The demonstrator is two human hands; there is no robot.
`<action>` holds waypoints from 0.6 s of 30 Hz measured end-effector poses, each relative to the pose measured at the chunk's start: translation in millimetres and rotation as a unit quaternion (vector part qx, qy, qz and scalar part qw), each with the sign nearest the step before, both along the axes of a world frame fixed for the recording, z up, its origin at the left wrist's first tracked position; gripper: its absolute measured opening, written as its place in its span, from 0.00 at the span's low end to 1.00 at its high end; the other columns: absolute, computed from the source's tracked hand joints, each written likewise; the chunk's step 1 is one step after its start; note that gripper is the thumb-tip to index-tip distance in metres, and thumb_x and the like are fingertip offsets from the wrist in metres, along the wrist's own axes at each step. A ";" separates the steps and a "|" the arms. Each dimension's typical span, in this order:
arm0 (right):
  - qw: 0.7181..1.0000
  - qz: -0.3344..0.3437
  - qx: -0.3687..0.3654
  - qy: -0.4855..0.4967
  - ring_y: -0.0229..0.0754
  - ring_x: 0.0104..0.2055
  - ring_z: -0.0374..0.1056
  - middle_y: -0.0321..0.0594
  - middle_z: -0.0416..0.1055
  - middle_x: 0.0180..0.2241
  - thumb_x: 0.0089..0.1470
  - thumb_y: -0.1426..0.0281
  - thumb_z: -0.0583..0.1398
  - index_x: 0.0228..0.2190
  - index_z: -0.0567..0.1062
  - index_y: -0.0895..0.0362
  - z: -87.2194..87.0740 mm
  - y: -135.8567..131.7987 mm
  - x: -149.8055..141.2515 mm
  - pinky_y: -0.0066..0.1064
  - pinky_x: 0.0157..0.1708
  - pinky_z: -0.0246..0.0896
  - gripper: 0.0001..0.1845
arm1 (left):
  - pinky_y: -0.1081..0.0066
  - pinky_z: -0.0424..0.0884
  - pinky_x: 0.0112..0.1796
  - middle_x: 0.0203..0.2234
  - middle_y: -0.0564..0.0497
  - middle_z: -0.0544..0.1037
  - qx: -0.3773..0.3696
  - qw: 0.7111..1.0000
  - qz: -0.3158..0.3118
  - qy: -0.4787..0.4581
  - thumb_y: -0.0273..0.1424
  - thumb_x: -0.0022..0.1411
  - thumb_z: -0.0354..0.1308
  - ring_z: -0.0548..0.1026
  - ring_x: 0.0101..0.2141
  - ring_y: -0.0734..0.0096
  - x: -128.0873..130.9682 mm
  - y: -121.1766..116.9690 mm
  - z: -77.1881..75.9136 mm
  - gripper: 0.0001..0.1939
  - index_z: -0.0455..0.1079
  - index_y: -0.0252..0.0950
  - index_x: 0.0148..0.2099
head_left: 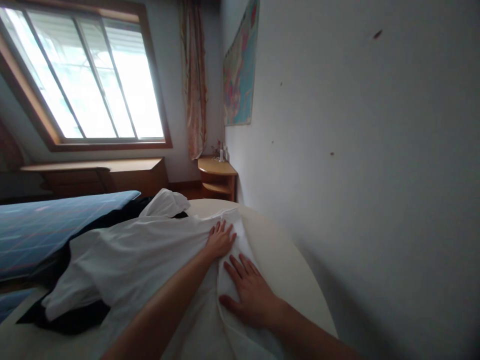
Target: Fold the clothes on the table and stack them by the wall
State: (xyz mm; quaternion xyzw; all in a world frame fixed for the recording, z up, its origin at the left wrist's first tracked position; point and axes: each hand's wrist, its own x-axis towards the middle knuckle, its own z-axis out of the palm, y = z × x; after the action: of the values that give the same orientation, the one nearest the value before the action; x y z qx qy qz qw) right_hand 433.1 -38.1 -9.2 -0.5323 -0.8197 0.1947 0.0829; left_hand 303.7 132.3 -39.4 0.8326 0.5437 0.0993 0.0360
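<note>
We've got thin, wrinkly white cloth draped over a smooth, round-edged table, directly under our left hand and right hand, fingers pretty flat, slightly spread, not gripping anything.

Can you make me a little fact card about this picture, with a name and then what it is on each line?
Left hand: flat on the white garment, the farther of the two hands
Right hand: flat on the garment's folded right side, fingers spread, nearer the viewer
White garment: spread out, wrinkled, folded along its right side
Black cloth: peeks out from under the garment at the left
Table: pale, with a curved edge
Blue checked cover: far left
Window: bright, upper left
Wall poster: colorful, looks like a map
</note>
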 end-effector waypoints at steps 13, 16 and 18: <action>0.999 -0.013 0.008 -0.034 0.56 0.72 0.28 0.44 0.36 0.71 0.59 0.43 0.50 0.68 0.50 0.55 4.5 12.7 26.4 0.48 0.69 0.27 0.45 | 0.58 0.55 0.61 0.66 0.44 0.59 0.027 0.999 -0.015 -0.028 0.43 0.71 0.43 0.57 0.65 0.57 22.0 12.1 6.8 0.25 0.59 0.40 0.65; 0.999 -0.005 -0.002 -0.032 0.56 0.72 0.27 0.43 0.35 0.71 0.59 0.43 0.51 0.68 0.49 0.54 4.1 12.5 27.4 0.49 0.69 0.26 0.45 | 0.60 0.55 0.61 0.64 0.43 0.62 0.056 0.997 0.030 -0.033 0.40 0.73 0.39 0.59 0.63 0.60 2.9 16.7 21.1 0.23 0.58 0.39 0.64; 0.999 -0.001 -0.010 -0.031 0.56 0.72 0.26 0.42 0.35 0.71 0.59 0.43 0.50 0.68 0.49 0.54 4.7 11.4 27.8 0.49 0.69 0.26 0.45 | 0.55 0.55 0.60 0.62 0.38 0.65 0.065 0.994 0.080 -0.026 0.39 0.73 0.36 0.61 0.61 0.55 -14.0 22.8 30.2 0.24 0.58 0.35 0.63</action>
State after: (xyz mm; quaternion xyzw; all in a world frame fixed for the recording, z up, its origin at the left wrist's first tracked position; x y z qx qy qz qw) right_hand 460.9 -26.7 -4.5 -0.5393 -0.8196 0.1864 0.0525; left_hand 289.7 155.1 -9.2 0.7841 0.6000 0.1582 -0.0119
